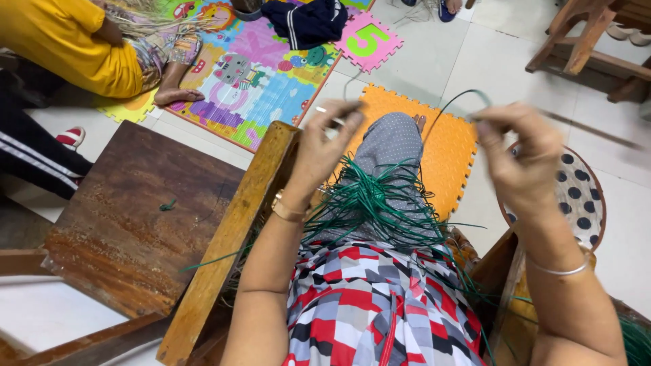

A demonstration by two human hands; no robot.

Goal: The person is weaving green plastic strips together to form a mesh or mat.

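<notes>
A bundle of thin green strips (380, 203) lies across my lap, over grey dotted trousers. My left hand (325, 146) is raised above it, fingers pinched on one end of a single green strip (458, 102) that arches over to my right hand (522, 159). My right hand, blurred by motion, pinches the strip's other end. A gold watch sits on my left wrist and a thin bangle on my right.
A worn wooden stool (129, 217) stands at my left, with a wooden bar (230, 237) beside my knee. An orange foam mat (444, 149) and a colourful play mat (258, 74) cover the floor. Another person in yellow (74, 47) sits far left. A dotted round seat (580, 196) is at right.
</notes>
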